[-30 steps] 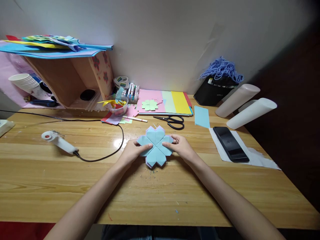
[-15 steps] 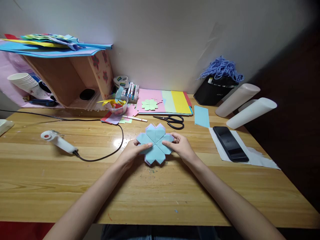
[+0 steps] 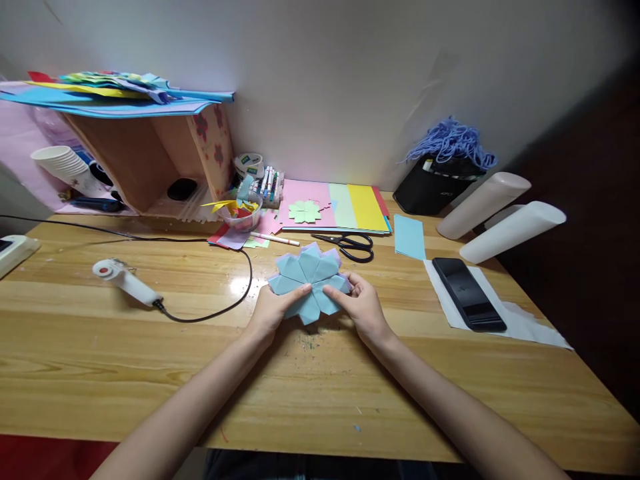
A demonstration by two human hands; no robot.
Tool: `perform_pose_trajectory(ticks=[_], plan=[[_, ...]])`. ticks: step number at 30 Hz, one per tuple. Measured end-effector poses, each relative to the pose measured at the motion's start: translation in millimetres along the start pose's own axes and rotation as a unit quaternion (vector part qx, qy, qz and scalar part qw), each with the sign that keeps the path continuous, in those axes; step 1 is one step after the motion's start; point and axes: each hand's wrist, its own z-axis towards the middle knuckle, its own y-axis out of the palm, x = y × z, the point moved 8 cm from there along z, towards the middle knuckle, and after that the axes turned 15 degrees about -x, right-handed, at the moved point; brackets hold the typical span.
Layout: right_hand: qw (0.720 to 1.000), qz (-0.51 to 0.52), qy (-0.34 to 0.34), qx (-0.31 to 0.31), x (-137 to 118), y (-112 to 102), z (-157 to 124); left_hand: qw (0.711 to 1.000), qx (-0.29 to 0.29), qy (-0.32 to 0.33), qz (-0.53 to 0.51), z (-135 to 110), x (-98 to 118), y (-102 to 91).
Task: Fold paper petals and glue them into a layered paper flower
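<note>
A light blue paper flower (image 3: 309, 270) with notched petals is held just above the table, tilted towards me. Lilac petal tips show behind its far and side edges. My left hand (image 3: 273, 308) pinches its left side, the thumb lying on the blue face and the fingers hidden underneath. On the opposite side my right hand (image 3: 366, 301) grips it the same way, thumb near the flower's centre. Beyond the flower lie black-handled scissors (image 3: 356, 248) and a capped white marker (image 3: 275, 239). A small green paper flower (image 3: 305, 212) rests on the coloured sheets (image 3: 345, 207).
A corded white glue gun (image 3: 127, 283) lies at left. Behind it stand an open box (image 3: 214, 150) and a tub of scraps (image 3: 245, 217). At right are a phone (image 3: 467, 293) on white paper, a blue sheet (image 3: 409, 237), white rolls (image 3: 513, 233) and a black holder (image 3: 430, 187).
The paper flower has turned between my hands, and its petals now point differently, with more lilac showing at the far edge. Both hands still hold it. The whole view has shifted slightly.
</note>
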Motion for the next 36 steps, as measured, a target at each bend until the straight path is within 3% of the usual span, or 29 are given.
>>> perform_pose_trajectory(ticks=[7, 15, 22, 26, 30, 36], plan=[[1.0, 0.013, -0.008, -0.003, -1, 2, -1, 0.998, 0.023, 0.029, 0.052, 1, 6, -4.9], [1.0, 0.018, -0.011, -0.001, -1, 3, -1, 0.999, 0.008, 0.034, 0.031, 1, 6, -4.7], [0.991, 0.014, 0.07, -0.114, 3, 8, 8, 0.998, -0.006, 0.011, 0.054, 0, 3, -2.6], [0.988, 0.006, 0.113, -0.106, 10, 9, 5, 0.996, -0.036, -0.001, 0.084, -1, 0, 2.8], [0.989, 0.007, 0.101, -0.104, 11, 12, 5, 0.995, -0.034, -0.019, 0.091, -2, -3, 3.6], [0.995, -0.014, 0.084, -0.041, 8, -1, 5, 0.995, -0.053, -0.028, 0.082, -3, -2, 9.4]])
